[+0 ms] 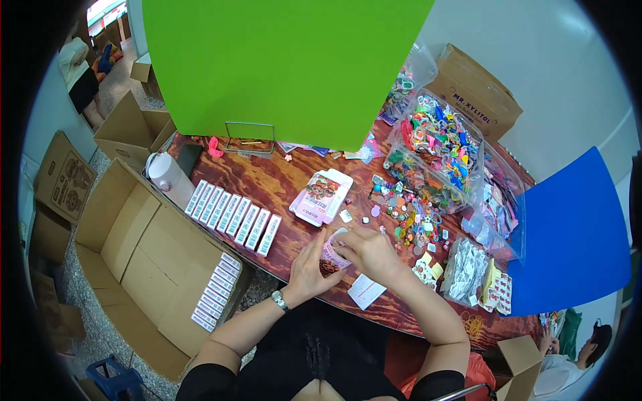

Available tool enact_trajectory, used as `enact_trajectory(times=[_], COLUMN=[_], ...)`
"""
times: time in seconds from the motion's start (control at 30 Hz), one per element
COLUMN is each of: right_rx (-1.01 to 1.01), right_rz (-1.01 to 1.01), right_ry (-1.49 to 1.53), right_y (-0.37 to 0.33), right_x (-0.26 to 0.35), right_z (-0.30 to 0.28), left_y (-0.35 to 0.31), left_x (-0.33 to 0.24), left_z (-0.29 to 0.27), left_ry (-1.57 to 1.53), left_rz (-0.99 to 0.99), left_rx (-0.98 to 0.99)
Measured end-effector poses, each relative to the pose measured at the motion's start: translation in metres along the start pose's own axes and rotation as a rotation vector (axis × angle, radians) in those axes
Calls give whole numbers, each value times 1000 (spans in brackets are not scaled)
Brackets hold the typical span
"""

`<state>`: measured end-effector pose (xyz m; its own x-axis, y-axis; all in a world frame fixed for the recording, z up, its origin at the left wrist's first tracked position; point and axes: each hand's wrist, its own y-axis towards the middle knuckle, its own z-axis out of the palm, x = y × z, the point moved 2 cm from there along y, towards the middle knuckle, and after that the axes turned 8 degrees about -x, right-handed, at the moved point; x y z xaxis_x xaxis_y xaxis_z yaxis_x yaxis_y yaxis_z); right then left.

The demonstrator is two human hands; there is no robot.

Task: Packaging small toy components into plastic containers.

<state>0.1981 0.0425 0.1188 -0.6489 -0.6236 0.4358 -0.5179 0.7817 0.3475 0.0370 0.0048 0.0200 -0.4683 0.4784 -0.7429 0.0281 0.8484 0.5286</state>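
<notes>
My left hand [307,271] is wrapped round a small pink printed box [328,262] at the table's near edge, keeping it tilted up. Over its top, my right hand [373,252] has bent, pinched fingers at the opening; whatever they grip is hidden. Beyond my hands lies another pink box [319,199] with its white flap spread out. A white printed card [366,291] rests close below my right wrist. Small colourful trinkets [408,217] are scattered to the right of the pink boxes.
Slim boxes [231,215] stand in a row at left, beside a large open carton [137,267] holding more. Clear tubs of trinkets [441,147] fill the right, near bagged packets [465,271] and a blue panel [568,234]. A green panel [281,67] rises behind. One person [565,367] sits at lower right.
</notes>
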Motion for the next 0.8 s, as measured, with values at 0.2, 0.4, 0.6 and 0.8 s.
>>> enact_trajectory(times=[0.2,0.4,0.6,0.8], right_rx=[-178,-346,-489,-325], right_rz=[-89,-215,-95,67], right_ry=[30,38,75,269], right_y=[-6,-11,-49,-56], right_x=[9,18,4,2], right_z=[11,-7,13,23], left_y=[0,-2,-3,-3], left_x=[-3,-1,1,-2], left_z=[-3,-6,-3,-8], left_ry=[-52,-137,-237,-194], left_rz=[-12,-4,88,123], left_rx=[11,-60,-80,-64])
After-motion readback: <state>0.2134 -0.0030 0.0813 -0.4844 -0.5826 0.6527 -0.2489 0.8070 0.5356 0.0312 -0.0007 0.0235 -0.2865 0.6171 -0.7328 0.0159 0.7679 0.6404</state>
